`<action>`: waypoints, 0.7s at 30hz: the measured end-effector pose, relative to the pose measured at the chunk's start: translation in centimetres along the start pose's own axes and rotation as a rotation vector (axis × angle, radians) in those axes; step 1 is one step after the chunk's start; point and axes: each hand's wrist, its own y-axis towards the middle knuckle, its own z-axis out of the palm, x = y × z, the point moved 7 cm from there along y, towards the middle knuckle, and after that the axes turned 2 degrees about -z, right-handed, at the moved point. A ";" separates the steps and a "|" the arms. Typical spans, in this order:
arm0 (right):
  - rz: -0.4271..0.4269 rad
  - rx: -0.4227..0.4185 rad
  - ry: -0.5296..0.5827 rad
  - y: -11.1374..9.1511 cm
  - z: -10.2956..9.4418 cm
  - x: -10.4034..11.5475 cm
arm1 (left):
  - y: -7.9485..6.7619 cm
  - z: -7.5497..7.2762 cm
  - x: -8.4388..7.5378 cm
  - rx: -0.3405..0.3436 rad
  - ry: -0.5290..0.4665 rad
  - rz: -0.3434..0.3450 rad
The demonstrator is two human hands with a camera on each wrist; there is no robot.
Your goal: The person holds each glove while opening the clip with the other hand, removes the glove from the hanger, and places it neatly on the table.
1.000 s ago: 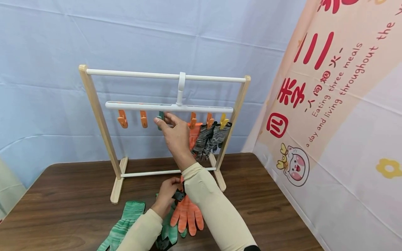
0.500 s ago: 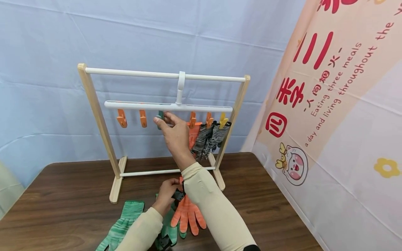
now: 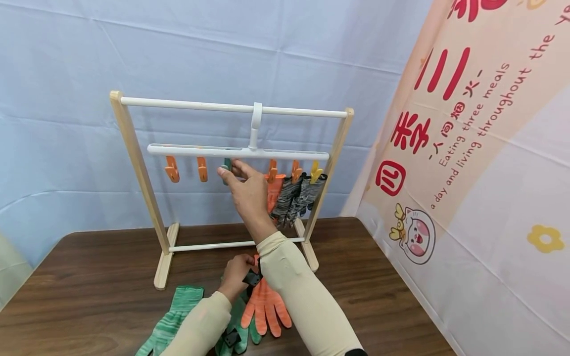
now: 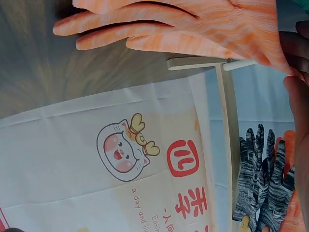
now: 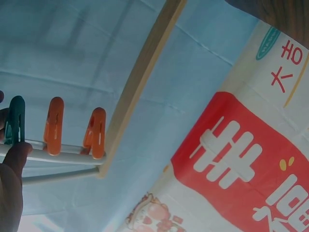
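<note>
My right hand [image 3: 253, 195] is raised under the white hanger bar [image 3: 200, 151], with thumb and fingers pinching a green clothespin [image 5: 17, 120]. Lower down, my left hand [image 3: 237, 277] grips the cuff of an orange glove [image 3: 266, 306], whose fingers point toward the table's front. In the left wrist view that glove [image 4: 217, 29] spreads out from between thumb and fingers. Beneath and beside it lies a green glove [image 3: 238, 321], partly hidden by my left arm. Another green glove [image 3: 182, 301] lies to the left on the brown table [image 3: 89, 277].
Two orange clothespins [image 3: 202, 169] hang bare on the left half of the hanger. On the right half, orange and yellow clothespins hold an orange glove [image 3: 273, 193] and black-and-grey gloves [image 3: 307, 195]. A wooden rack [image 3: 142, 173] carries the hanger; a printed cloth [image 3: 463, 148] borders the right side.
My left hand and the orange glove have shifted slightly down toward the table's front. The right hand keeps its place on the green clothespin. The view has moved a little.
</note>
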 end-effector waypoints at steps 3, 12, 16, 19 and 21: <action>-0.001 -0.003 -0.002 0.1 0.1 0.0 | -0.1 -0.3 0.1 -0.008 0.059 -0.022; -0.001 -0.007 -0.006 0.1 0.1 0.1 | -0.3 -1.1 0.3 -0.028 0.164 -0.019; -0.001 -0.008 -0.015 0.2 0.2 0.1 | -0.1 -1.6 0.5 -0.029 0.161 -0.037; -0.003 -0.006 -0.005 0.2 0.2 0.1 | 0.0 -2.3 0.3 -0.023 0.149 -0.043; -0.006 -0.005 0.003 0.2 0.2 0.1 | 0.2 -2.8 0.0 -0.019 0.127 -0.038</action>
